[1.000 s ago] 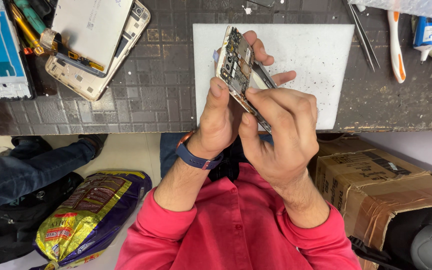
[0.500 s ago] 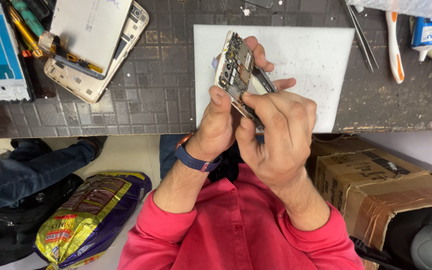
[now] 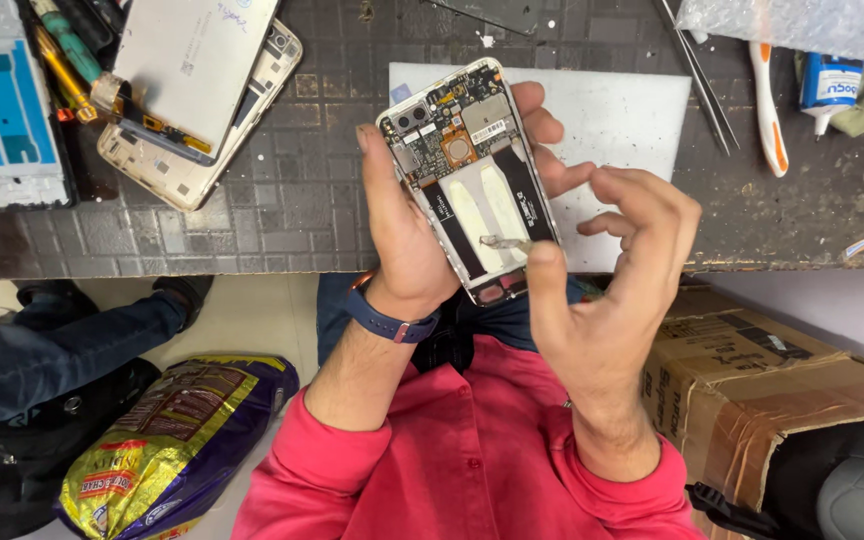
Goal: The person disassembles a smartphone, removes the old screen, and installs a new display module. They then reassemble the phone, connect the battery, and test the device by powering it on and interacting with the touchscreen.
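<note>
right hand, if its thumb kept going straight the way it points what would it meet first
The right hand has its thumb aimed up at the opened phone in the left hand. It would likely meet the phone's lower edge first; depth is unclear.

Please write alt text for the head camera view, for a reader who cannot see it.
The left hand holds an opened smartphone with exposed circuit board above a dark tiled workbench, while the right hand pinches a thin strip on it. A white rectangular mat lies beneath.

A dark tiled workbench [image 3: 292, 200] carries a white mat [image 3: 622, 120], phone back covers [image 3: 192, 90], tweezers [image 3: 697, 75] and a toothbrush [image 3: 767, 110].
</note>
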